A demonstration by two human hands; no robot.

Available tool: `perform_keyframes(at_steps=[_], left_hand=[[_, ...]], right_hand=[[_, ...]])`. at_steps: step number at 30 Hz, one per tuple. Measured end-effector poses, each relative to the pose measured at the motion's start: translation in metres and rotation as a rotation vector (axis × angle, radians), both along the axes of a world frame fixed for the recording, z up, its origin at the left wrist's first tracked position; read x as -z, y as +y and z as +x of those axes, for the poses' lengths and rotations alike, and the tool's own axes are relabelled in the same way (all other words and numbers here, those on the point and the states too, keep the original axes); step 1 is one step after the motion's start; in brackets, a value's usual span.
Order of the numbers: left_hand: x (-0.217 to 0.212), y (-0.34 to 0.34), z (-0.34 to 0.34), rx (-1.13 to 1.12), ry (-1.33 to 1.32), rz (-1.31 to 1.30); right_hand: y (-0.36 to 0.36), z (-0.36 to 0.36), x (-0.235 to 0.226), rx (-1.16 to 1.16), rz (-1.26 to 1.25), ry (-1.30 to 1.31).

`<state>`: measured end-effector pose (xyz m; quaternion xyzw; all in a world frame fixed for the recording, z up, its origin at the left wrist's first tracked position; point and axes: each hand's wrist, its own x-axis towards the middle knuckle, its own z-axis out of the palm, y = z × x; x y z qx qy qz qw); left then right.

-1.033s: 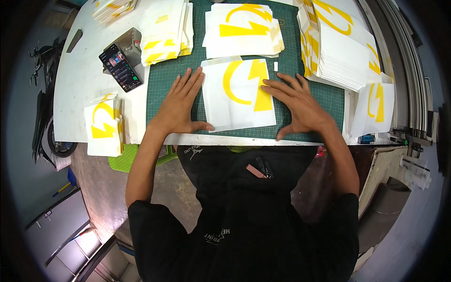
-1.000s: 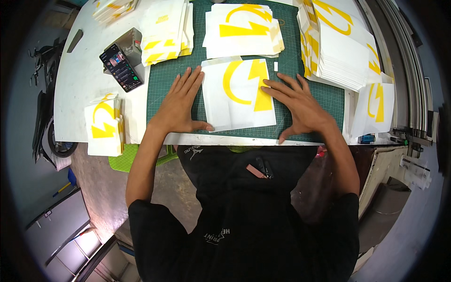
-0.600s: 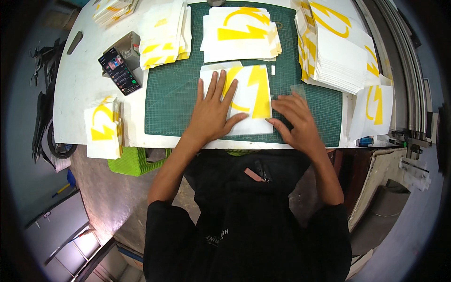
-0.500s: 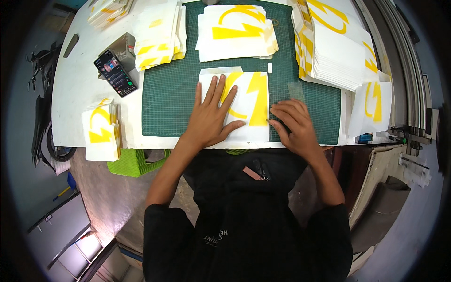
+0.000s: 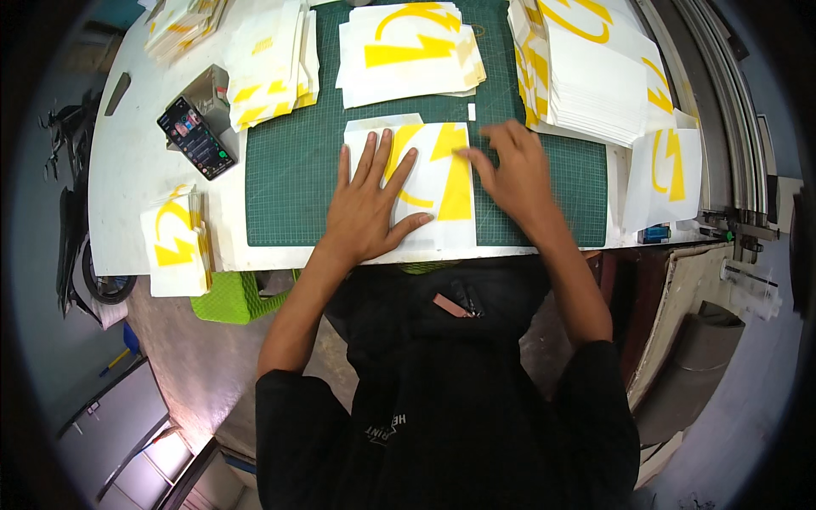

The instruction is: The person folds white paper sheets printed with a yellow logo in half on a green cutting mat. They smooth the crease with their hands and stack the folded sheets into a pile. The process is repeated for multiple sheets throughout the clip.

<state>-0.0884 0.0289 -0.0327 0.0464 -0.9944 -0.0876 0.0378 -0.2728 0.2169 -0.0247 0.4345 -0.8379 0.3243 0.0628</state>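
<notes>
Paper is the worry here: the white sheet with the yellow shapes (image 5: 429, 183) lies flat on the green cutting mat (image 5: 289, 183) near the front edge of the bench (image 5: 127, 187), and it looks thin enough to skid or crease if the two hands push unevenly, which would leave the yellow piece crooked or wrinkled. The small white scrap (image 5: 472, 111) just above the sheet could also be brushed away by a sleeve. The left hand (image 5: 370, 200) lies palm down on the sheet's left half, fingers spread wide and pointing away from the body, thumb out to the right, pinning it to the mat. The right hand (image 5: 514, 174) rests on the sheet's upper right edge, fingers bent and slightly blurred, its fingertips on the yellow part; whether it pinches anything I cannot tell. Neither hand is closed around a thing; they stand apart, one on each side of the sheet. Both forearms come up from the lower edge, the right one angled inward. Beyond the sheet sits a stack of similar printed sheets (image 5: 412, 51), a taller pile (image 5: 586, 68) to the right, more sheets (image 5: 268, 59) to the left, and a dark phone (image 5: 195, 138) on the bare white bench top.
</notes>
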Motion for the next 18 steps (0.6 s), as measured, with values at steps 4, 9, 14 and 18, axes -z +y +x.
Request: perform_keyframes(at_steps=[4, 9, 14, 18], left_hand=[[-0.003, 0.003, -0.003, -0.014, 0.015, 0.023], [-0.011, 0.006, -0.006, -0.034, -0.001, 0.027], [-0.003, -0.009, -0.01, 0.026, 0.077, 0.081], [0.011, 0.01, -0.012, -0.232, 0.146, 0.015]], right_hand=[[0.041, 0.042, -0.002, -0.159, 0.021, 0.017], [0.06, 0.062, 0.004, -0.203, 0.003, 0.061], [0.058, 0.06, -0.002, -0.156, 0.03, 0.06], [0.05, 0.064, -0.009, -0.099, -0.032, 0.045]])
